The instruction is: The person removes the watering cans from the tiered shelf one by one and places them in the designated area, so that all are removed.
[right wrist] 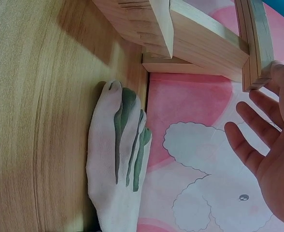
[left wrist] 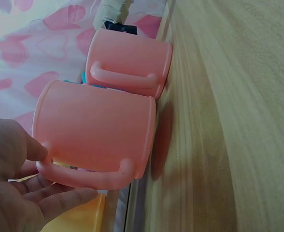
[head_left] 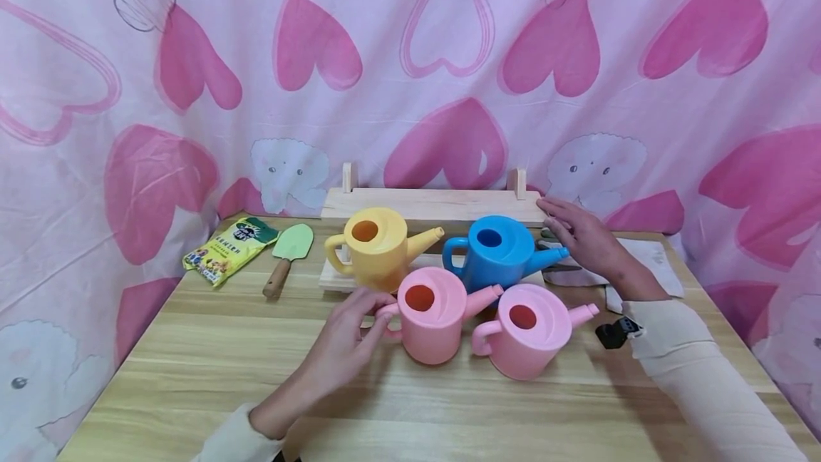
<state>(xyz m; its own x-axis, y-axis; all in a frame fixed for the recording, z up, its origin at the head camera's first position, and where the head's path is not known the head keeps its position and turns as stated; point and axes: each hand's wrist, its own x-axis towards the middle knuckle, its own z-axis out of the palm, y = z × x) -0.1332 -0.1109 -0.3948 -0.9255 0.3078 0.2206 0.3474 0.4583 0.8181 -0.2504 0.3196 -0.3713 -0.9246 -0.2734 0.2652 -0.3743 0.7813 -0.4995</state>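
Observation:
My left hand [head_left: 349,337] pinches the handle of a pink watering can [head_left: 432,319]; in the left wrist view its thumb [left wrist: 35,149] lies at one end of that handle [left wrist: 84,176]. Beside it stands a second pink watering can [head_left: 529,334], its spout to the right. Behind them are a yellow watering can [head_left: 378,252] and a blue watering can [head_left: 497,252], by a two-tier wooden shelf [head_left: 436,202]. The right hand [head_left: 590,244] touches the right end of the upper board [right wrist: 258,63] with its fingers fairly straight.
At the left lie a yellow-green packet [head_left: 231,252] and a small trowel [head_left: 291,244] with a green blade. White and green gloves [right wrist: 118,159] lie on the table right of the shelf, under my right forearm. A heart-patterned curtain [head_left: 321,127] hangs behind the table.

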